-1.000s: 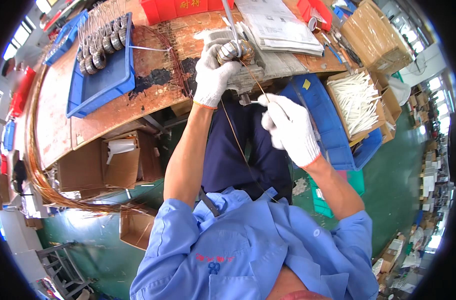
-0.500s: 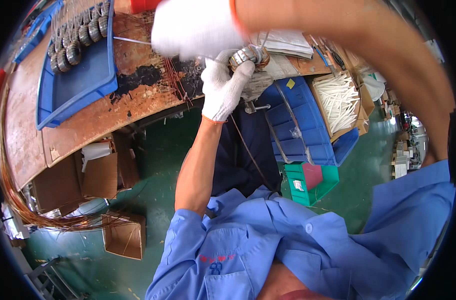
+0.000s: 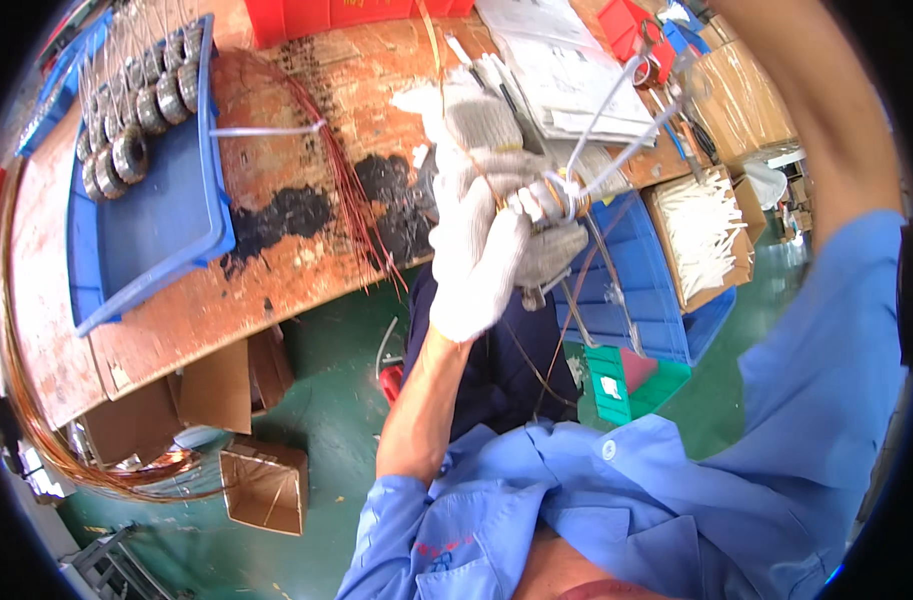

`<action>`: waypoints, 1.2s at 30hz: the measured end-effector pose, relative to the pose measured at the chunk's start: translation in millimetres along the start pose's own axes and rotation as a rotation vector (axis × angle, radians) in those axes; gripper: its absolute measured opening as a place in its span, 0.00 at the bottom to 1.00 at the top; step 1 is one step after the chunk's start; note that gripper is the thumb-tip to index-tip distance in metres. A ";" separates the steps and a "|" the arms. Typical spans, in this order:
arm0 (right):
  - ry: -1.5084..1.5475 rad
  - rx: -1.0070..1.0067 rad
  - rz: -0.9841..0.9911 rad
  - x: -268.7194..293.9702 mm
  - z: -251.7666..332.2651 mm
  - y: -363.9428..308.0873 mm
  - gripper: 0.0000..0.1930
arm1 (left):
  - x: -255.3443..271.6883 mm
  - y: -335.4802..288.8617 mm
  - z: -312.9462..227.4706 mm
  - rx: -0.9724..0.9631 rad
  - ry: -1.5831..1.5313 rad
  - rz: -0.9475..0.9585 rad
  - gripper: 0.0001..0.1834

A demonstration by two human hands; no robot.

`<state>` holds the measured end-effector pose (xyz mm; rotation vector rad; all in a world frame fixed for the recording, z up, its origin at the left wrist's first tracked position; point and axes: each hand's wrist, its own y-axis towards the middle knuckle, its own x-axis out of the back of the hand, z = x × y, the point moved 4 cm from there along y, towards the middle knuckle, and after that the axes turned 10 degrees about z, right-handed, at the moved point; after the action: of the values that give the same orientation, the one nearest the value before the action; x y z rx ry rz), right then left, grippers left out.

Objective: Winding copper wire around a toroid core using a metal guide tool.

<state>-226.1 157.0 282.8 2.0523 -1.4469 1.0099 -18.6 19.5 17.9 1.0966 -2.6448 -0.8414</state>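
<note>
My left hand (image 3: 476,260) wears a white knitted glove. Its fingers are closed round a small ring-shaped wire coil (image 3: 551,200) above the table's front edge. Two white sleeved leads (image 3: 631,150) stick up from the coil toward the right. A thin copper-coloured wire (image 3: 438,60) runs from near the left hand past the top edge of the picture. My right forearm (image 3: 806,90) reaches up along the right side and leaves at the top, so the right hand is out of sight. A greyish cloth-like lump (image 3: 481,122) lies just beyond the left hand.
At left, a blue tray (image 3: 221,215) holds several finished coils (image 3: 131,155). Reddish wires (image 3: 341,180) lie on the worn wooden table (image 3: 176,315). Right of the coil are papers (image 3: 566,70), a box of white tubes (image 3: 696,235) and a blue bin (image 3: 651,300). A red bin (image 3: 326,20) stands behind.
My right hand has swept up from beside the coil and out past the top edge. The view has shifted, and my left hand with the coil appears lower and farther right.
</note>
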 end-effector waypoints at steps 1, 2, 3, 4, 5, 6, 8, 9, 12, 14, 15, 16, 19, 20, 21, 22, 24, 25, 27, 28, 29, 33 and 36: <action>0.056 0.099 -0.084 -28.8 -11.2 2.6 0.12 | -8.4 -0.6 2.3 0.064 -0.069 -0.004 0.15; 0.104 0.075 -0.016 -48.7 -3.1 14.0 0.12 | -8.1 -5.0 9.1 0.111 -0.137 -0.020 0.15; 0.319 -0.024 0.006 -67.0 0.6 15.6 0.12 | -5.9 -3.8 9.8 0.130 -0.136 0.005 0.15; 0.535 -0.128 0.034 -84.6 6.2 10.1 0.13 | -2.7 -2.4 7.9 0.153 -0.143 0.037 0.15; 0.077 -0.040 -0.044 -91.5 19.7 2.8 0.11 | -0.5 0.2 6.6 0.161 -0.138 0.077 0.16; -0.104 0.178 -0.349 -79.8 42.4 -19.1 0.07 | 3.1 0.4 4.7 0.242 -0.148 0.055 0.16; 0.110 0.376 -0.717 -76.4 77.2 -57.3 0.05 | 17.8 0.7 4.2 0.217 -0.087 0.120 0.16; 0.164 0.314 -0.770 -67.0 82.7 -99.8 0.08 | 12.0 9.5 -1.6 0.183 -0.122 0.173 0.16; 0.374 -0.107 -0.477 -127.4 100.2 -154.4 0.13 | 15.6 11.9 -3.2 0.243 -0.096 0.187 0.17; 0.605 -0.376 -0.155 -208.7 120.0 -174.6 0.15 | 11.9 13.7 -1.0 0.234 -0.182 0.149 0.18; 0.538 -0.418 -0.059 -230.1 132.5 -183.0 0.18 | 12.9 14.2 -1.9 0.233 -0.170 0.149 0.17; 0.541 -0.419 -0.063 -245.2 137.0 -183.2 0.18 | 12.3 16.5 -3.6 0.227 -0.156 0.151 0.17; 0.773 -0.536 0.360 -276.1 148.3 -170.2 0.20 | 12.2 12.3 7.2 0.326 -0.246 0.082 0.18; 0.736 -0.496 0.391 -263.9 146.2 -168.2 0.20 | 12.7 10.4 8.3 0.387 -0.294 0.050 0.18; 0.863 -0.522 0.438 -254.1 143.8 -170.0 0.19 | 14.0 10.1 10.1 0.391 -0.335 0.063 0.18; 0.895 -0.633 0.190 -271.3 126.7 -196.5 0.22 | 4.1 18.6 7.6 0.302 -0.291 0.110 0.18; 1.096 -0.642 0.128 -215.1 132.5 -210.7 0.26 | 19.0 11.2 16.0 0.311 -0.343 0.059 0.18; 1.138 -0.675 0.087 -210.0 133.9 -242.4 0.28 | 15.8 14.0 12.1 0.349 -0.323 0.068 0.18; 0.883 -0.662 0.046 -216.7 128.2 -332.1 0.32 | 15.7 15.4 10.5 0.397 -0.275 0.062 0.19; 0.583 -0.615 0.048 -216.0 127.3 -376.9 0.35 | 17.4 15.8 11.8 0.406 -0.238 0.066 0.19; 1.347 -0.732 0.384 -172.7 128.4 -394.1 0.33 | 30.9 10.5 14.1 0.393 -0.170 0.043 0.19; 0.573 -0.942 0.661 -149.0 -7.6 -662.1 0.25 | 18.2 27.0 30.8 0.189 0.028 0.097 0.20; 0.668 -1.008 0.506 -121.1 5.0 -699.9 0.23 | 25.9 24.1 17.0 0.229 0.012 0.087 0.20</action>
<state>403.6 481.4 229.5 0.5806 -1.6070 0.7555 -57.6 22.9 15.4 1.0202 -2.8087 -0.5243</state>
